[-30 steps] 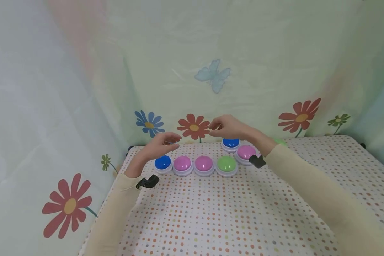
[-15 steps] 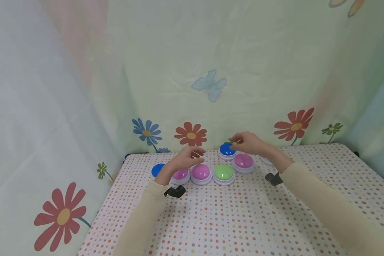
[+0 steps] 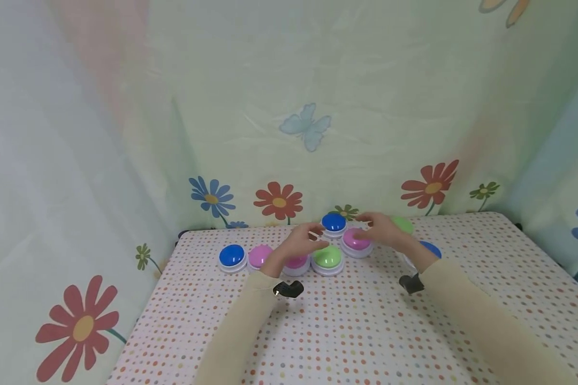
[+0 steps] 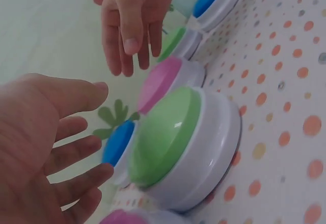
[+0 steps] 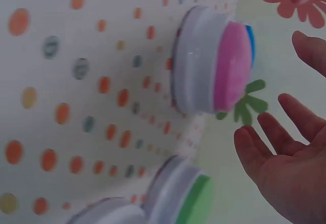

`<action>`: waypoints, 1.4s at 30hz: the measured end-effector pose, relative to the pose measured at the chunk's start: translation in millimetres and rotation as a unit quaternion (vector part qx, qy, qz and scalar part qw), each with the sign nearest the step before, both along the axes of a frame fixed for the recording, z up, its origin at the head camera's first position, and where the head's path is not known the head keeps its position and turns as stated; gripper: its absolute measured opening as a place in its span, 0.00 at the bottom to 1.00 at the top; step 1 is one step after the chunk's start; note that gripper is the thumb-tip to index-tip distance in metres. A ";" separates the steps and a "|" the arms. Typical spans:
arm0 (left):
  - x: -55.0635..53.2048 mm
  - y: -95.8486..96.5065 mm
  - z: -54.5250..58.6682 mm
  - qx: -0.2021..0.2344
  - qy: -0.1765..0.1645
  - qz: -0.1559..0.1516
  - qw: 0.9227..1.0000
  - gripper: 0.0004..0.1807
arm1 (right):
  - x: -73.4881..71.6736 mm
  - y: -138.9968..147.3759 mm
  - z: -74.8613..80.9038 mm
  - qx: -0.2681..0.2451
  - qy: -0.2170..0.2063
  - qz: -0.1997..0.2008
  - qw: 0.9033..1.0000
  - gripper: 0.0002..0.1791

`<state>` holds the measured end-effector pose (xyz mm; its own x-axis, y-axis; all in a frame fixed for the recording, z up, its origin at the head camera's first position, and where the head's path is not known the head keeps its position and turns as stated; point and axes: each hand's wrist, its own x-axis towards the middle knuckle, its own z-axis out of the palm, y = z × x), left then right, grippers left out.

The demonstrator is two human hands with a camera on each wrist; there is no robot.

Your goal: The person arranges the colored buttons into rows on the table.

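Observation:
Several dome-topped push buttons on white bases stand on the dotted table. In the head view my left hand hovers above a pink button, its fingertips near a green button. The left wrist view shows its fingers loosely bent around nothing, beside the green button's dome. My right hand is above and beside another pink button, holding nothing. Its fingers are relaxed and apart from that pink button in the right wrist view.
Left in the row are a blue button and a pink one. A blue button stands at the back; a green one and a blue one stand right. A flowered curtain hangs behind the dotted table.
My left hand has moved right, from near the leftmost blue button to between pink and green. My right hand has moved right and down, from the back blue button to the pink one.

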<state>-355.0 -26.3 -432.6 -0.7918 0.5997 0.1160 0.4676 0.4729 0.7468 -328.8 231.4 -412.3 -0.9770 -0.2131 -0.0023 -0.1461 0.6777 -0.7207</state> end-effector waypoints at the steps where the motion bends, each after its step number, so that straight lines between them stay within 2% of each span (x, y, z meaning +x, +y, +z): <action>1: -1.1 3.3 -1.6 -0.002 -0.001 0.003 1.000 0.29 | -0.2 0.4 -3.9 -0.006 -0.007 -0.006 1.000 0.38; 7: -6.5 23.8 -8.3 -0.026 -0.001 0.022 0.999 0.32 | -2.9 2.4 -22.6 -0.013 -0.029 -0.025 0.999 0.42; 13: -13.8 41.8 -7.8 -0.037 -0.002 0.036 0.999 0.35 | -2.9 4.1 -26.6 -0.031 -0.036 -0.025 0.999 0.44; 17: -16.7 50.1 -8.8 -0.041 -0.001 0.034 0.999 0.37 | -2.9 6.0 -30.9 -0.043 -0.024 -0.019 0.999 0.47; 26: -17.4 64.7 -18.0 -0.071 -0.020 0.050 0.996 0.38 | -2.0 7.1 -41.9 -0.046 -0.026 -0.020 0.998 0.49; 36: -19.5 76.3 -18.8 -0.074 -0.004 0.048 0.996 0.37 | -2.4 10.2 -39.3 -0.032 -0.028 -0.042 0.998 0.48; 42: -15.4 74.9 -24.9 -0.090 -0.014 0.075 0.993 0.35 | -1.3 6.7 -48.7 -0.034 -0.026 -0.044 0.998 0.47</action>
